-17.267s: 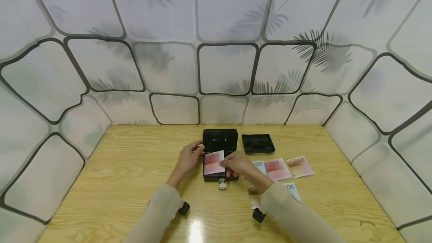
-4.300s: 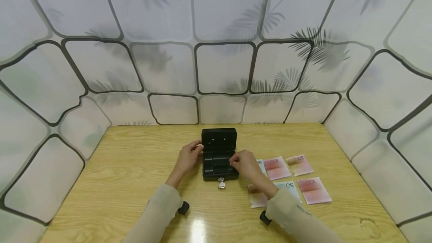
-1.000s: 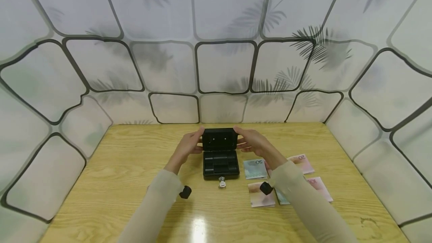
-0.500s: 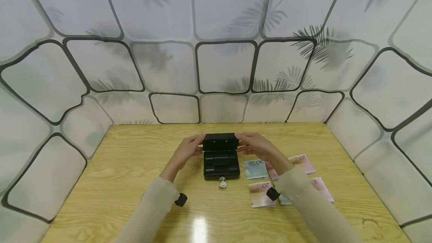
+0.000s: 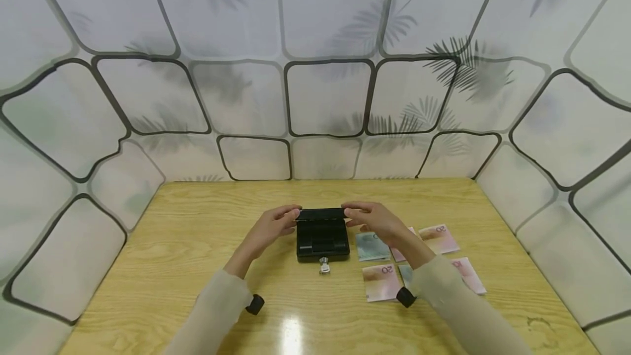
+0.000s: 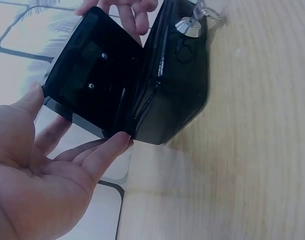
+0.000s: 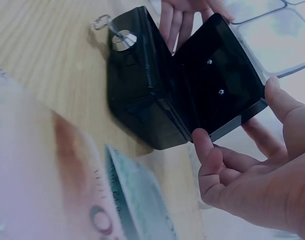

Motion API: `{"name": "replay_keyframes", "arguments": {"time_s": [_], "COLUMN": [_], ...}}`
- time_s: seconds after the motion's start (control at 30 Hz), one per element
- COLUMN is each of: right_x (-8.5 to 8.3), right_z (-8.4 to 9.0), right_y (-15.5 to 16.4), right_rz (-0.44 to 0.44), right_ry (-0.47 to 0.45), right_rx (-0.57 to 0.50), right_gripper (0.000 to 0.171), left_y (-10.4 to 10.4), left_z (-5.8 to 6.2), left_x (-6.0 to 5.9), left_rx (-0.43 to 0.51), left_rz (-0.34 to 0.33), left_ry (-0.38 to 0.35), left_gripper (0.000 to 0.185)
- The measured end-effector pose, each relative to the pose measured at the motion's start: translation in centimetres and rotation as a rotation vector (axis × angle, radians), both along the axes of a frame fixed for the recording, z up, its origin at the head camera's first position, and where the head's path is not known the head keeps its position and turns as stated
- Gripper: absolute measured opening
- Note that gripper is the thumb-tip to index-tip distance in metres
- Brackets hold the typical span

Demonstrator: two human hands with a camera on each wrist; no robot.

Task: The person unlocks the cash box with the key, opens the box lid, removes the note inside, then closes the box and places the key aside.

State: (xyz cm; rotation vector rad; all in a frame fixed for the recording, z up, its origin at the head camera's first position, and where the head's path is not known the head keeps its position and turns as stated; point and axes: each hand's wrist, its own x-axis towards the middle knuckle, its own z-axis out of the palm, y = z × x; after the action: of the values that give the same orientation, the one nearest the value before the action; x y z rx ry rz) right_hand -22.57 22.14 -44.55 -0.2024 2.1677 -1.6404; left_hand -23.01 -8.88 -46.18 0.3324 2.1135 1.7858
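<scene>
A small black cash box (image 5: 322,241) stands mid-table on the wooden table (image 5: 162,245), a key (image 5: 323,265) in its front lock. Its lid (image 5: 320,213) is tipped forward, partly lowered over the body. My left hand (image 5: 291,214) holds the lid's left end and my right hand (image 5: 351,212) holds its right end. In the left wrist view, my left thumb (image 6: 31,99) and a finger (image 6: 111,146) span the edge of the lid (image 6: 92,80). The right wrist view shows my right thumb (image 7: 276,100) and a finger (image 7: 203,144) on the lid (image 7: 217,85) likewise.
Several banknotes lie flat to the right of the box: a green one (image 5: 372,245), a pinkish one (image 5: 382,282), another (image 5: 440,237) farther right. Patterned wall panels (image 5: 325,97) close in the table at the back and sides.
Both hands left the box body for the upright lid and have swung it forward and down; it now stands much lower. The loose tray and one note went into the box earlier.
</scene>
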Motion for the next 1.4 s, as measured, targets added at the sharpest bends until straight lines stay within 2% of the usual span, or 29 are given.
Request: {"name": "replay_keyframes", "arguments": {"time_s": [0.23, 0.37, 0.53, 0.7, 0.8, 0.93, 1.03, 1.13, 1.4], "right_x": [1.1, 1.8, 2.7, 3.4, 3.8, 4.4, 4.8, 5.2, 5.9], "right_z": [-1.0, -1.5, -1.9, -2.5, -2.7, -2.8, -3.0, -3.2, -4.2], "right_y": [0.0, 0.1, -0.1, -0.4, -0.6, -0.9, -1.1, -1.3, -1.9], "right_rz": [-0.005, -0.009, -0.033, -0.066, -0.08, -0.093, -0.119, -0.149, -0.195], "right_ry": [0.066, 0.099, 0.158, 0.237, 0.285, 0.328, 0.349, 0.376, 0.433], "right_rx": [0.019, 0.053, 0.085, 0.124, 0.13, 0.146, 0.172, 0.193, 0.23], "right_gripper": [0.062, 0.062, 0.06, 0.055, 0.053, 0.051, 0.049, 0.047, 0.044], "left_y": [-0.6, -0.6, -0.5, -0.4, -0.3, -0.3, -0.2, -0.1, 0.2], "left_z": [-0.6, -0.9, -1.5, -1.8, -1.9, -2.0, -2.0, -2.3, -2.8], "left_x": [0.8, 1.3, 1.8, 2.4, 2.7, 3.1, 3.5, 3.7, 4.2], "left_rx": [-0.049, -0.119, -0.159, -0.189, -0.171, -0.194, -0.237, -0.236, -0.278], "left_rz": [-0.057, -0.058, -0.03, 0.005, 0.007, 0.018, 0.033, 0.035, 0.037], "left_ry": [0.078, 0.148, 0.217, 0.226, 0.208, 0.209, 0.247, 0.281, 0.311], "left_gripper": [0.051, 0.05, 0.048, 0.048, 0.048, 0.049, 0.049, 0.048, 0.048]}}
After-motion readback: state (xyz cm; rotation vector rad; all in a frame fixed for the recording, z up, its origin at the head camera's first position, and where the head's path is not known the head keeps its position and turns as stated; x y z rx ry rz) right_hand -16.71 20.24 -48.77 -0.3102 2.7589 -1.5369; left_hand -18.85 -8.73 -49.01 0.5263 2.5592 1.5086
